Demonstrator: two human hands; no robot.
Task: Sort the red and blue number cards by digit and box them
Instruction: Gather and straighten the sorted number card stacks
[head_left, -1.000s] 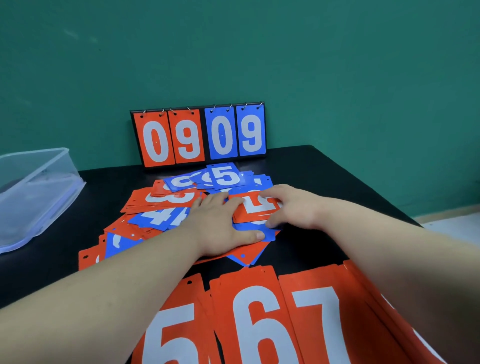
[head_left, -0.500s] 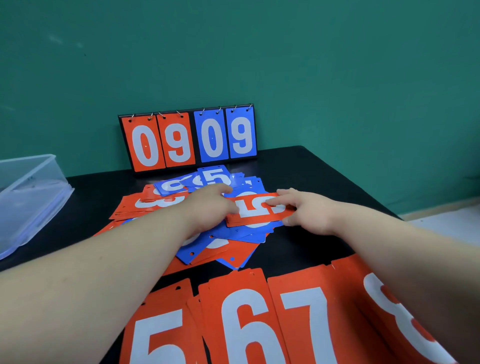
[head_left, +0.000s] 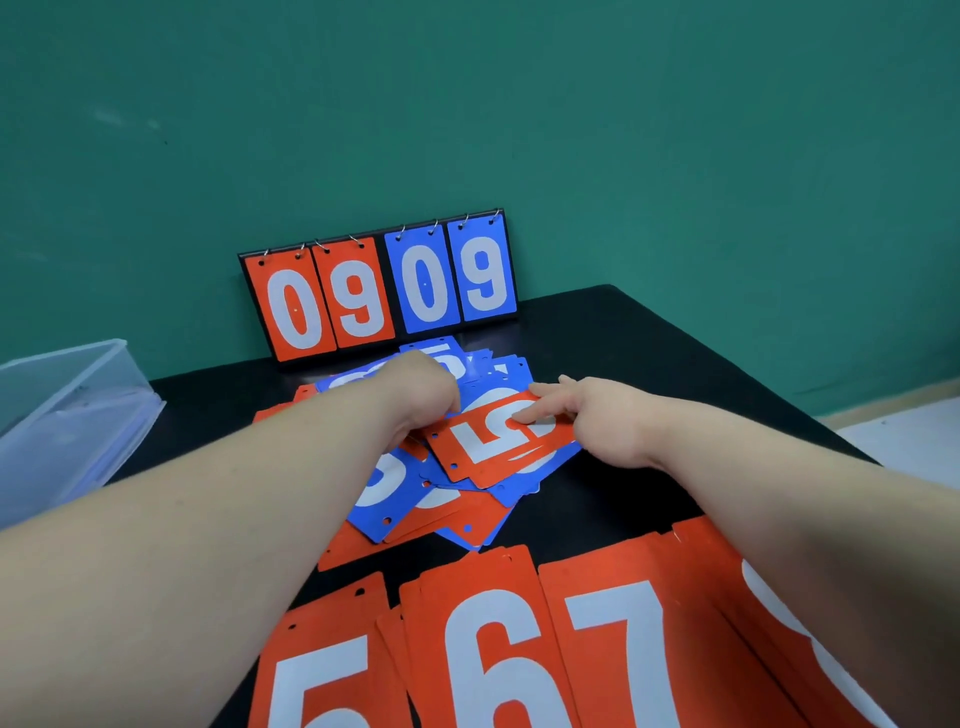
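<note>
Hands: left hand (head_left: 415, 387) lies curled, knuckles up, on the loose heap, its fingers tucked at the near-left edge of the flat red plastic card printed with a white 5 (head_left: 498, 439); whether it pinches that card I cannot tell. Right hand (head_left: 597, 415) is spread flat, its fingertips (head_left: 524, 414) pressing on the card's right end.
Card: sideways on top of the mixed heap of red and blue number cards (head_left: 441, 499), mid black worktop (head_left: 649, 332).
Sorted row: large red cards showing 5 (head_left: 322, 670), 6 (head_left: 488, 649), 7 (head_left: 618, 639) and part of an 8 (head_left: 779, 597) lie side by side at the near edge.
Box: clear plastic tub (head_left: 67, 410) far left, well apart from the heap; nothing visible inside.
Scoreboard: black flip stand reading 09 09 (head_left: 379, 286) upright against the green wall.
Risk: the thin, slick cards overlap loosely, so dragging the 5 could likely carry the blue cards beneath it and spread the heap toward the sorted row; a second red card just under it may come up unnoticed.
Change: half a second ago the left hand sat farther right over the card's left end; the card has since tilted and slid nearer, baring its punched holes.
</note>
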